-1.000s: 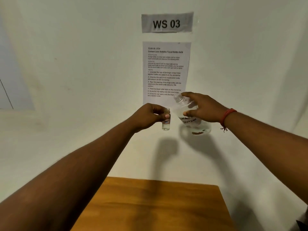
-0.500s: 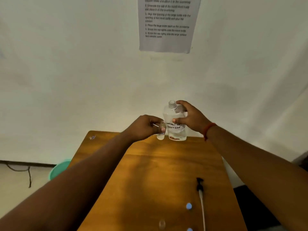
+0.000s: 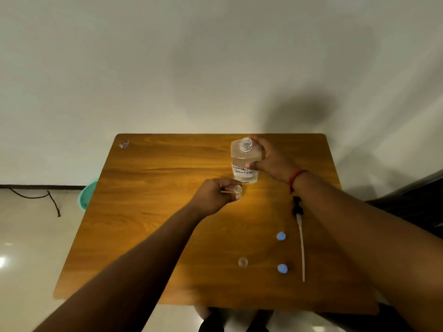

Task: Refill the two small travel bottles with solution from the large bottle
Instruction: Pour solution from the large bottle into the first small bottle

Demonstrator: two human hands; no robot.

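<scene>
Currently the right hand grips the large bottle, uncapped and upright on the wooden table. Just nearer than that grip, the left hand pinches an open small travel bottle between fingertips. Well nearer again stand the second small bottle, two blue caps, and a pump tube.

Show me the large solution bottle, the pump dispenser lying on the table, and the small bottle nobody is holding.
large solution bottle (image 3: 244, 172), head view, on its handwritten label.
pump dispenser (image 3: 301, 245), head view, on its white tube.
small bottle (image 3: 242, 262), head view, on its open top.
</scene>
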